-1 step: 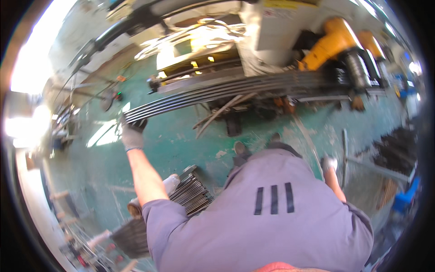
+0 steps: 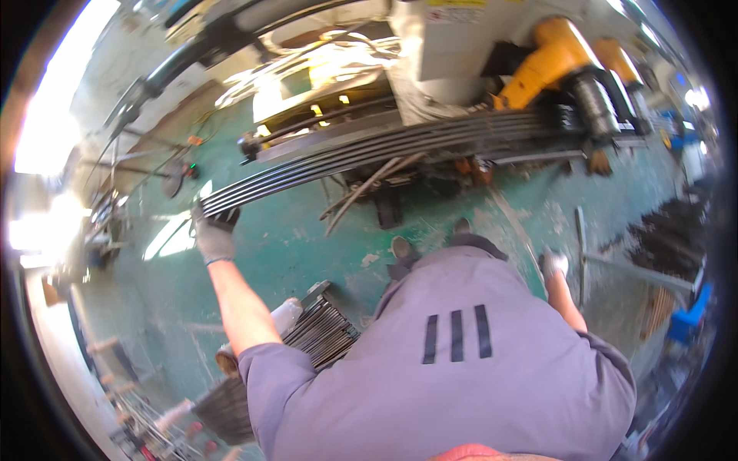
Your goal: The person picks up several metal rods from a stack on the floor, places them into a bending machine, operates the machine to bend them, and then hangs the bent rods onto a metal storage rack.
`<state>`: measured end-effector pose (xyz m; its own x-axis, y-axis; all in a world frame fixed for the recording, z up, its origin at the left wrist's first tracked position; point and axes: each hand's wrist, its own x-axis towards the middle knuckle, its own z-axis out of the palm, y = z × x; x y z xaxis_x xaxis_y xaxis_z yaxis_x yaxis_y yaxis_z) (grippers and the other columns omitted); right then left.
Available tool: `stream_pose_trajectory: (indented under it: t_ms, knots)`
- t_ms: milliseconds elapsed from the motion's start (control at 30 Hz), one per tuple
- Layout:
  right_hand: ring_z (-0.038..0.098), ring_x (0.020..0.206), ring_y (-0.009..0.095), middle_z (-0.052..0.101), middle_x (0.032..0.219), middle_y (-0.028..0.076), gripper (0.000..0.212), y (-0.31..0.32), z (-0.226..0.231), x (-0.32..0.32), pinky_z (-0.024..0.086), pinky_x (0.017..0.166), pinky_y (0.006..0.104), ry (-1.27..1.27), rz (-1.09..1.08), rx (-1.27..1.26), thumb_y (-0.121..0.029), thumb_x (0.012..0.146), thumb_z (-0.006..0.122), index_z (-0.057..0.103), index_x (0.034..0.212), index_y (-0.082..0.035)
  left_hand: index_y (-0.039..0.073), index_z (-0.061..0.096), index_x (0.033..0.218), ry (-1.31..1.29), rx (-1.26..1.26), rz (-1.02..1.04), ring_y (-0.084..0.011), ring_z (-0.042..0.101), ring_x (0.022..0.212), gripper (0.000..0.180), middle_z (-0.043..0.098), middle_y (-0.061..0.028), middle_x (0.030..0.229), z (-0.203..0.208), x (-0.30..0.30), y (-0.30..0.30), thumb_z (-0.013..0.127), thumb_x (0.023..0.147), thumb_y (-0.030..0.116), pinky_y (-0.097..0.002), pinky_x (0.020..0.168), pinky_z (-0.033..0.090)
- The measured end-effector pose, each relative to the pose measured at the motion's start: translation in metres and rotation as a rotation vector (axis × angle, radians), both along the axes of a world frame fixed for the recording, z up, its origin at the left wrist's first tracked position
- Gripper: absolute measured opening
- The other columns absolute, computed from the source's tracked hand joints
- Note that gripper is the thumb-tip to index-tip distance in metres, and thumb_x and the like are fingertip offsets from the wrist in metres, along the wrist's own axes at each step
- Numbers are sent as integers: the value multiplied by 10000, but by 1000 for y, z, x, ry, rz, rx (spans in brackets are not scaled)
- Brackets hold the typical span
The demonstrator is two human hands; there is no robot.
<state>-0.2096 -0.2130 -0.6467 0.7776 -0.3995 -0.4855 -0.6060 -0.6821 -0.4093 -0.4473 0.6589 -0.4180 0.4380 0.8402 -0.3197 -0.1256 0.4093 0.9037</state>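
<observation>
Left of the orange machine [image 2: 544,67], the bars [image 2: 346,159] end in the curled left hand [image 2: 214,238], and might splay or drop if it slackens, the right hand [image 2: 553,263] being well apart, its closure and contents unclear.

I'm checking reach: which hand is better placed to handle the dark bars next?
Probably the left hand: it grips the left end of the dark bars, while the right hand hangs well away from them.

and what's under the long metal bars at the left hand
Two thin rods and a dark block show past the bars' near edge, above green floor. Whatever lies directly beneath is covered.
</observation>
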Motion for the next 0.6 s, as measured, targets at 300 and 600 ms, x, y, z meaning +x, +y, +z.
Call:
stream_pose_trajectory:
  t_ms: [300,600]
  knots:
    - [650,669,142,728,837,59,277,88,59,63,490,597,308,-4,32,392,-234,972,715,721,1053,30,12,473,1488,-951,-369,-329,-373,477,1434,663,512,-204,1543,-78,-77,69,385,1098,541,-580,1221,353]
    - [697,737,187,757,863,88,286,9,2,156,549,696,339,312,162,185,-250,950,735,757,1045,20,-36,573,1303,-257,-644,434,-475,551,1359,628,590,-253,1455,-145,98,-215,435,1088,538,-663,1151,427]
